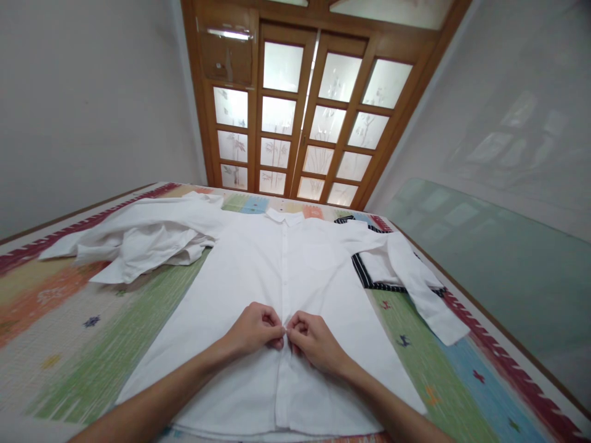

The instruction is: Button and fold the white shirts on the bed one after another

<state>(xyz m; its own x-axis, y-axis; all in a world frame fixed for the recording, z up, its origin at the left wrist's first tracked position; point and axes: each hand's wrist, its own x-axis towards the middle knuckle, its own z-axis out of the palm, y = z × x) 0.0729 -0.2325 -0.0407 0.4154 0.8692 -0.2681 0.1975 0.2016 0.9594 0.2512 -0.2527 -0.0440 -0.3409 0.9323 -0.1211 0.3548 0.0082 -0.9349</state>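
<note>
The left hand point(256, 329) and the right hand point(310, 340) both pinched the button placket point(284, 277) of the white shirt point(240, 289).

The black-and-white striped garment point(361, 271) by the colourful woven mat's point(92, 344) right edge lies mostly hidden beneath the white button-front shirt's point(295, 258) sleeve; its kind is unclear.

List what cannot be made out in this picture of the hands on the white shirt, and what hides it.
Head view: whether a button sits between left hand and right hand on the white shirt; the fingertips cover it.
Head view: most of the striped garment; the shirt's sleeve lies over it.
Head view: both elbows; the bottom edge cuts them off.
</note>
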